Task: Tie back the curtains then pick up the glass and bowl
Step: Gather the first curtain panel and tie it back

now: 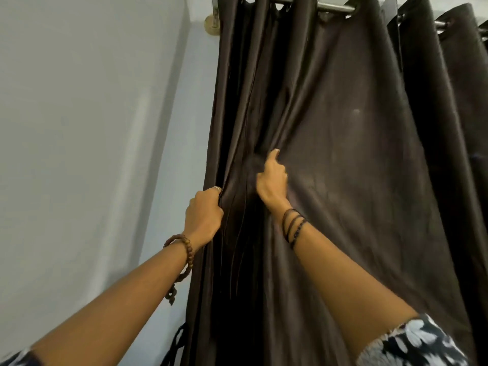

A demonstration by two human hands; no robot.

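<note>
Dark brown curtain (343, 154) fills view ahead of both grips, hanging from rod (332, 6) above; long axis vertical. Pale wall (92, 128) left of my grips.

Left hand (203, 217): grip curled tight round curtain's left edge folds. Right hand (272, 178): just right of it, slightly higher, fingers bunching fabric, loose pinch.

Dark tie strap (175, 342) dangles low, below left grip, against wall; left hand nearer. Judgement: gather folds leftward first, then reach down for strap.

Glass, bowl: not in view.
</note>
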